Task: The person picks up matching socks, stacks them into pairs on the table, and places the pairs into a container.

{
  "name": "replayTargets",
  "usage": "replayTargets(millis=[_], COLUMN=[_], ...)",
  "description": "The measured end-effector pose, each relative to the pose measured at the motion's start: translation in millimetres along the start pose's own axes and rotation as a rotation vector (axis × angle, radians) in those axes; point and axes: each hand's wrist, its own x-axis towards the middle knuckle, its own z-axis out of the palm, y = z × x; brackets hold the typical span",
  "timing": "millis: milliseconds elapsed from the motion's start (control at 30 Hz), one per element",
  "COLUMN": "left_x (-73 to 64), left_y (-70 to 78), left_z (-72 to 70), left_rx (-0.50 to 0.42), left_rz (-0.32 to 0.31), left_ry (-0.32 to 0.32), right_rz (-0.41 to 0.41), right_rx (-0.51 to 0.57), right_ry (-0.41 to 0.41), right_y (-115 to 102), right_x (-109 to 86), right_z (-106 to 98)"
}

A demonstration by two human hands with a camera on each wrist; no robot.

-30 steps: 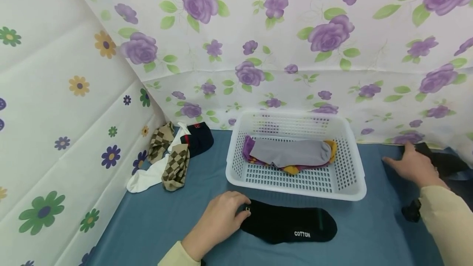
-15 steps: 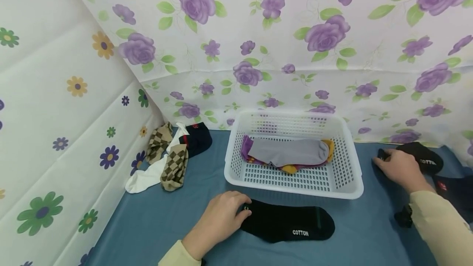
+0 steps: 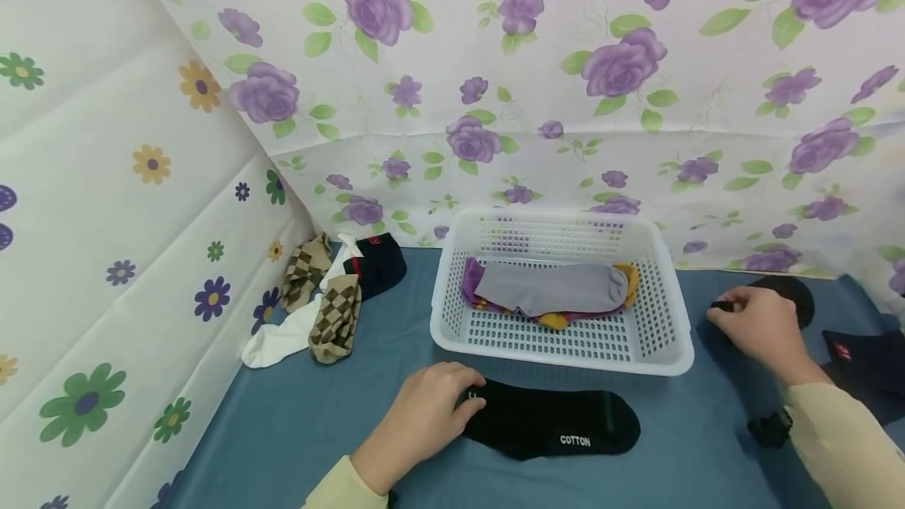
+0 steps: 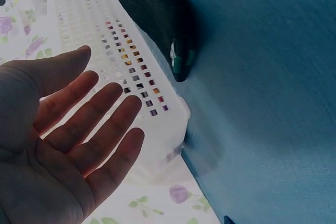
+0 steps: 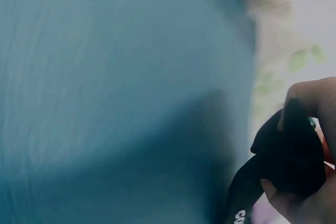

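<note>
Here, two lettered black socks (image 3: 555, 421), one in right fingers (image 5: 315, 95).

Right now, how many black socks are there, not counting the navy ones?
2. One black sock lies in front of the basket, by the left hand; the right hand holds another black sock. More may be hidden.

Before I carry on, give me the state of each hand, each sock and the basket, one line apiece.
Front black sock: laid flat, lettering up
Left hand: fingers relaxed at that sock's cuff, contact unclear
Held black sock: bunched where gripped
Right hand: pinching it
White basket: upright, holding socks
Grey sock: flat, on top inside
Checkered sock, white sock: loosely piled
Right-side navy sock: partly out of frame
</note>
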Motion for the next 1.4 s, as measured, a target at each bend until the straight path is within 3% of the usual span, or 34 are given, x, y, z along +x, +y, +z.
replayTargets(millis=[233,367,600,700,833,1067,1167,1400], left_x=[2.2,5.0,13.7,17.0,18.3,18.5,19.8,20.7], left_y=[9.6,19.3,45.1,56.7,70.4,82.3,83.3,80.0], left_z=[-6.3,-12.2,-28.8,-34.4,-38.2,-39.6,-38.0,-34.0], left_rx=[-0.022,-0.061,-0.189,-0.275,-0.383,-0.225,-0.202,-0.205], left_rz=[0.046,0.061,0.096,0.123,0.176,0.336,0.383,0.418], left_ry=[0.069,0.126,0.191,0.186,0.178,0.306,0.311,0.329], right_rz=[-0.003,-0.119,-0.393,-0.500,-0.629,-0.804,-0.833,-0.836], right_rx=[0.127,0.183,0.385,0.465,0.499,0.549,0.570,0.556], right_ry=[0.211,0.320,0.330,0.277,0.123,-0.156,-0.203,-0.212], right_y=[-62.7,-109.1,-183.8,-207.6,-230.5,-250.8,-255.5,-261.1], right_x=[-29.1,-50.0,-87.8,-100.9,-114.9,-127.0,-130.1,-133.9], right_z=[-47.1,-63.3,-70.4,-67.2,-57.6,-42.1,-37.4,-38.7])
